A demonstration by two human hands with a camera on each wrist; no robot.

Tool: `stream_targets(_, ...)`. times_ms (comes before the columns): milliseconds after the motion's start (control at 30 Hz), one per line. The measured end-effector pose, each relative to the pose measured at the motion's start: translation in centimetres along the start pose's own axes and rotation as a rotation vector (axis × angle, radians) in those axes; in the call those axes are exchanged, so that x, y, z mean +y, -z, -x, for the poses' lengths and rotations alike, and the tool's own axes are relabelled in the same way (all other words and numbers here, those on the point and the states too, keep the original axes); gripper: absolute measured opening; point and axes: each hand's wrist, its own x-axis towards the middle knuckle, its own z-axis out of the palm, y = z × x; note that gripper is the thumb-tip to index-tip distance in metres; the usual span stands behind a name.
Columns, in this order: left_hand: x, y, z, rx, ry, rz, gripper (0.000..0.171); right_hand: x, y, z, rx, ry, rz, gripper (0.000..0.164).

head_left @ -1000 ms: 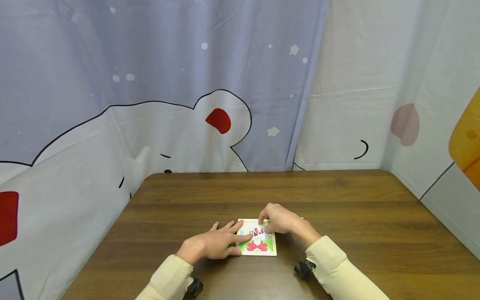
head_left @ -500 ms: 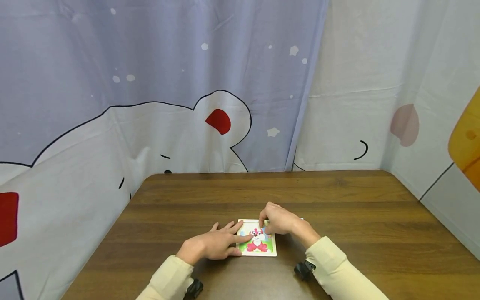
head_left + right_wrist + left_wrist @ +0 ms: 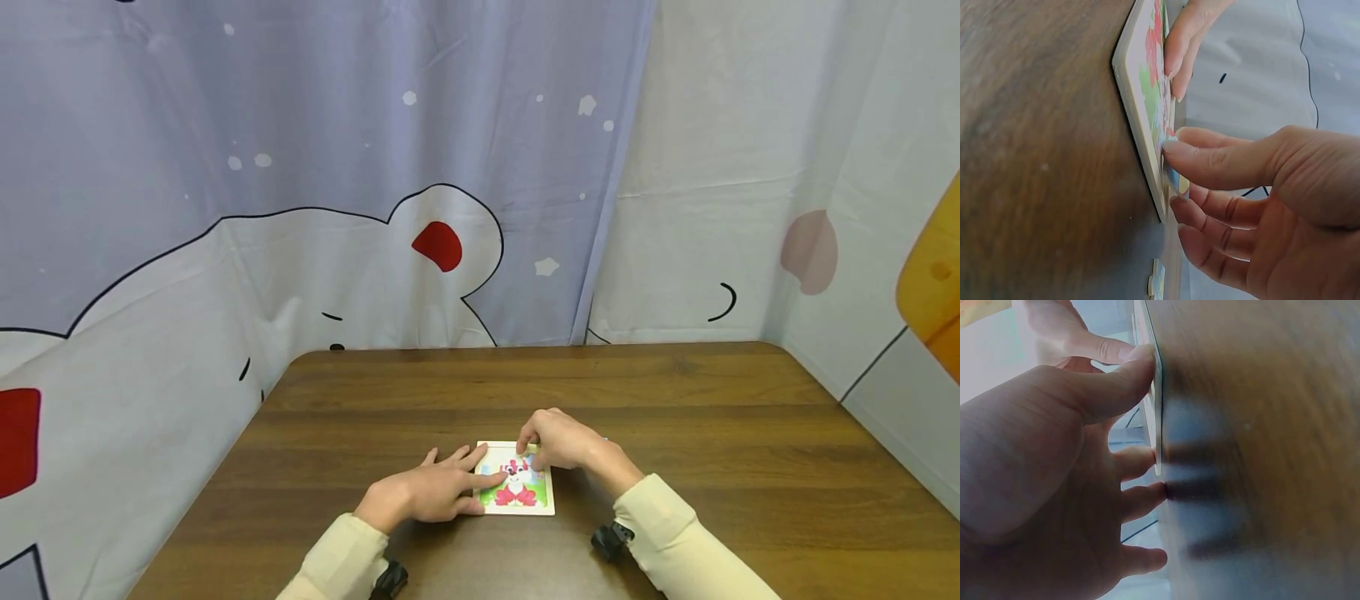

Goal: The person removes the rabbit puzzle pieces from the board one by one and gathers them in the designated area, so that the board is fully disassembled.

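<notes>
Key spot is the far R corner of a square, pale wooden puzzle board w/ a pink-and-white animal printed on green [image 3: 528, 511]. It lies flat on the brown wood-grain tabletop [image 3: 360, 400], approx. midway btwn the L and R edges, well apart from the far edge.

Over that corner is the R hand [image 3: 562, 442], thumb and fingers curled in, pinching what looks like a small, thin, bluish wooden puzzle pc [image 3: 1175, 179]. The pc is right at those fingertips; touching the board or just above it, can't tell. Looks tipped vs. the board face, but fingers cover most of it, so no reading its long axis. R hand is def. the nearer one.

L hand [image 3: 438, 492] has fingers straight and spread over the board's L side, gripping nothing: thumb at the near L corner, forefinger reaching in to abt. the middle, a gap btwn it and the R fingertips.

A second, loose wooden pc w/ a blue-green face [image 3: 1158, 280] lies on the tabletop off the board's far R corner.
</notes>
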Motion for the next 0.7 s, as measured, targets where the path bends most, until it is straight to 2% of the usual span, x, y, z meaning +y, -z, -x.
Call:
stream_targets(200,0.0,0.0,0.0,0.004,0.003,0.005,0.054,0.3,0.3,0.0,0.010,0.006,-0.035,0.032)
stream_targets(500,0.1,0.1,0.0,0.004,0.006,0.013,0.054,0.8,1.3,0.0,0.032,0.061,-0.070,0.025)
stream_targets(700,0.1,0.0,0.0,0.002,0.007,0.022,0.054,1.4,2.8,1.0,0.034,0.063,-0.129,0.025)
